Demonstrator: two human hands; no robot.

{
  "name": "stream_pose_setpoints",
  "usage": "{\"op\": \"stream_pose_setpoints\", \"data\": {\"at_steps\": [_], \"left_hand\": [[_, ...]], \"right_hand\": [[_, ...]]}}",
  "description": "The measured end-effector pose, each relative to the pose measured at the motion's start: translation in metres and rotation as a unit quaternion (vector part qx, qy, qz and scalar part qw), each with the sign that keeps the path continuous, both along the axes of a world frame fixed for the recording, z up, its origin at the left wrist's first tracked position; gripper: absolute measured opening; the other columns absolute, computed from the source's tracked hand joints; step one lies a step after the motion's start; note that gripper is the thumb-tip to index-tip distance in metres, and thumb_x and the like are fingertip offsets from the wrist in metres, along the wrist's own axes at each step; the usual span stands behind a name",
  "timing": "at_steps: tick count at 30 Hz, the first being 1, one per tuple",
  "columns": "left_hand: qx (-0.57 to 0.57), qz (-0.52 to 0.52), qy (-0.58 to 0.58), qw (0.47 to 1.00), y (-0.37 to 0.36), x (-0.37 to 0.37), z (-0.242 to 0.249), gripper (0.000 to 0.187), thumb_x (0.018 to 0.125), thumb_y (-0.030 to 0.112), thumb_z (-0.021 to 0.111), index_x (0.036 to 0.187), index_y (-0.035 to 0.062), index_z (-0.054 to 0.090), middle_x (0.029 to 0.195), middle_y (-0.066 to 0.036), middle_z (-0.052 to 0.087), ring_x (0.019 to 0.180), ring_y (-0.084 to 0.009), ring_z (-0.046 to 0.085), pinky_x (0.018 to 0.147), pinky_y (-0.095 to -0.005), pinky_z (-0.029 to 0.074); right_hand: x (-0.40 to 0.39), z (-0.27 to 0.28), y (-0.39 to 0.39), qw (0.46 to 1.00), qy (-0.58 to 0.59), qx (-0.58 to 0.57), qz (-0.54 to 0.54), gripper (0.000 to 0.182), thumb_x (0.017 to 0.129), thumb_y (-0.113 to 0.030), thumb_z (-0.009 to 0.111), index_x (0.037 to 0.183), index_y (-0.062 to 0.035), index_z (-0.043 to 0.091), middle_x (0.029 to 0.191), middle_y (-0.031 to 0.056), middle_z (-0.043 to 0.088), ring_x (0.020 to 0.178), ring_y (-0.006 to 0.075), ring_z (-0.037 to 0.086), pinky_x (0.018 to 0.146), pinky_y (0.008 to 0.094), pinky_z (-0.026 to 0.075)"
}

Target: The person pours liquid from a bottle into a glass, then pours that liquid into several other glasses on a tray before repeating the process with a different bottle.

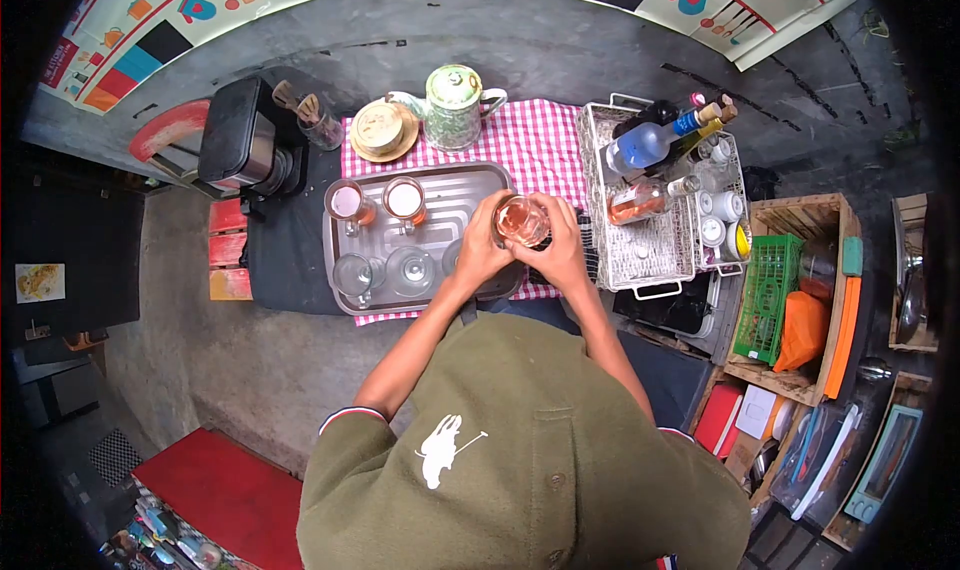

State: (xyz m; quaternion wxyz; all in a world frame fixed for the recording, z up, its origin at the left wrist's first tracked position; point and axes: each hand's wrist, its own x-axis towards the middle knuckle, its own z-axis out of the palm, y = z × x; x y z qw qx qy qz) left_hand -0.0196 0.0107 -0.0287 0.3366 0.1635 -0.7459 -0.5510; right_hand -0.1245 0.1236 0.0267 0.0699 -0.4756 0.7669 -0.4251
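Both of my hands are wrapped round a clear glass jar [522,220] with something reddish inside, held over the right edge of the brown tray [447,182]. My left hand [483,248] grips its left side, and my right hand [560,250] closes on the right side, with the thumbs close together at the front. At the back of the tray stand a glass mug with a pinkish top [345,200] and a glass mug with a white top [404,198]. Nearer me are clear glass mugs [410,270], one partly hidden behind my left hand.
Behind the tray, a green patterned teapot [454,110] and a stacked bowl and saucer [381,130] sit on a pink checked cloth [545,140]. A white wicker basket [640,260] with bottles stands at right. Further right is a wooden crate [800,210].
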Motion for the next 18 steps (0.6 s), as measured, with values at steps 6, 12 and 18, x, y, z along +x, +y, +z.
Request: {"op": "stream_pose_setpoints", "data": {"at_steps": [6, 12, 18], "left_hand": [[0.002, -0.009, -0.006, 1.000, -0.0011, -0.0006, 0.0011, 0.071, 0.070, 0.009, 0.080, 0.133, -0.0003, 0.049, 0.124, -0.020, 0.059, 0.115, -0.0351, 0.062, 0.096, -0.0411, 0.050], [-0.017, -0.004, 0.001, 1.000, -0.0027, -0.0011, 0.0005, 0.071, 0.070, 0.009, 0.080, 0.134, 0.0005, 0.049, 0.124, -0.020, 0.059, 0.114, -0.0340, 0.063, 0.095, -0.0403, 0.051], [0.012, -0.004, -0.005, 1.000, -0.0033, -0.0002, 0.0019, 0.071, 0.070, 0.008, 0.080, 0.134, 0.0010, 0.049, 0.124, -0.019, 0.060, 0.115, -0.0326, 0.062, 0.096, -0.0398, 0.051]], "right_hand": [[-0.0013, -0.0001, -0.0008, 1.000, 0.001, -0.004, 0.000, 0.066, 0.063, -0.020, 0.082, 0.122, -0.0032, 0.057, 0.114, 0.0136, 0.060, 0.106, 0.0330, 0.055, 0.093, 0.0443, 0.046], [-0.0019, 0.0022, -0.0022, 1.000, 0.001, 0.002, 0.002, 0.066, 0.063, -0.020, 0.082, 0.122, -0.0038, 0.057, 0.114, 0.0132, 0.059, 0.106, 0.0331, 0.055, 0.094, 0.0445, 0.046], [-0.0034, 0.0010, -0.0051, 1.000, 0.011, 0.006, 0.008, 0.065, 0.065, -0.021, 0.084, 0.121, -0.0009, 0.057, 0.112, 0.0137, 0.060, 0.106, 0.0318, 0.057, 0.093, 0.0419, 0.046]]}}
